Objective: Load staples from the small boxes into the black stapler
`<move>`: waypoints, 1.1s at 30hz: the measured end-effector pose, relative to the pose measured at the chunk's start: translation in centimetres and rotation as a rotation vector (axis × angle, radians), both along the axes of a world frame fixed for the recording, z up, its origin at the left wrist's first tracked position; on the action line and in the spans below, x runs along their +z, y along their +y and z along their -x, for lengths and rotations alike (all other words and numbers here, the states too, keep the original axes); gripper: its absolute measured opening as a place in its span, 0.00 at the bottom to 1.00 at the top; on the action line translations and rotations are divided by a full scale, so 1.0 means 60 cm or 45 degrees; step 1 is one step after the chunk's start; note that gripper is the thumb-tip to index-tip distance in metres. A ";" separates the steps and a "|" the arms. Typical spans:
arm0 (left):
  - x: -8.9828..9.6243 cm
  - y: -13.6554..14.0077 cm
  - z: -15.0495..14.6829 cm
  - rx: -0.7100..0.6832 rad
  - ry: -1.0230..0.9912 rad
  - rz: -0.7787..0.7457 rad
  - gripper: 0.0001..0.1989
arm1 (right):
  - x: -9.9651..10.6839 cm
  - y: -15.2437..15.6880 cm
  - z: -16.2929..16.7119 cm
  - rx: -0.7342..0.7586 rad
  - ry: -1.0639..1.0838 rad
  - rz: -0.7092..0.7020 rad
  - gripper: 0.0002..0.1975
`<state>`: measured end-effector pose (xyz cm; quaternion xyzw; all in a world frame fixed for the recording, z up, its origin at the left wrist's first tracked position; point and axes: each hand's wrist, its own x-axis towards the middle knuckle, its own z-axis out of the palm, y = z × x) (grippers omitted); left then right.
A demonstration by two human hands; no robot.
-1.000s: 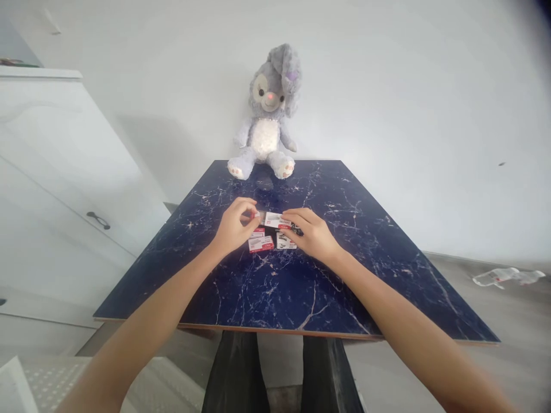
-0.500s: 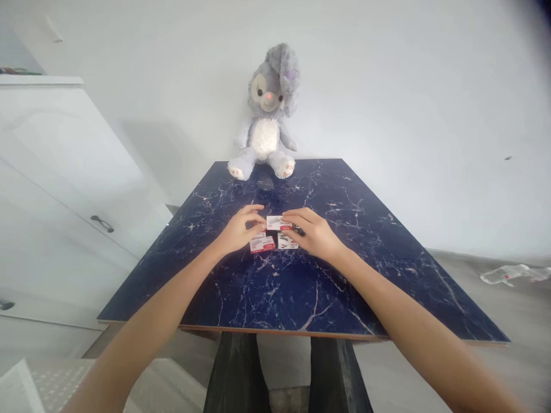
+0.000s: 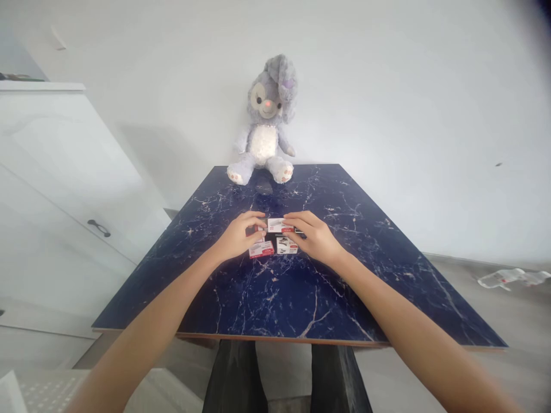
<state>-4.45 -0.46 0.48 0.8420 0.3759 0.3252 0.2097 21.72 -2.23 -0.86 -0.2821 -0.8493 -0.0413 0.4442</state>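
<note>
1 camera, worn on the person's head, looks forward and down from above the near edge of the table (image 3: 275, 298). it sits far enough back to take in the tabletop from side to side, with the left hand (image 3: 239, 236) and right hand (image 3: 317, 236) small near mid-frame. the wall (image 3: 387, 103) fills the top, the cabinet (image 3: 47, 201) is cut by the left edge, and the person's legs (image 3: 236, 378) show below.
</note>
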 end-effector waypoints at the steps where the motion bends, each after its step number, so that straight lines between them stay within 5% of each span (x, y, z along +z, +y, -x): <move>1: -0.001 0.000 0.000 -0.002 -0.028 0.028 0.09 | 0.000 0.000 0.000 -0.002 0.000 -0.001 0.13; 12: -0.010 0.003 -0.003 0.010 -0.038 0.091 0.10 | 0.001 0.001 -0.001 -0.001 -0.014 0.012 0.12; 21: 0.021 -0.008 0.003 0.169 -0.155 -0.038 0.07 | -0.001 0.007 -0.009 -0.064 0.034 0.045 0.11; 28: 0.023 -0.040 -0.019 -0.034 0.080 -0.232 0.03 | -0.001 0.008 -0.008 -0.153 0.153 0.116 0.11; 33: 0.018 -0.029 -0.017 0.281 -0.182 -0.287 0.05 | 0.000 0.005 -0.004 -0.130 0.166 0.093 0.11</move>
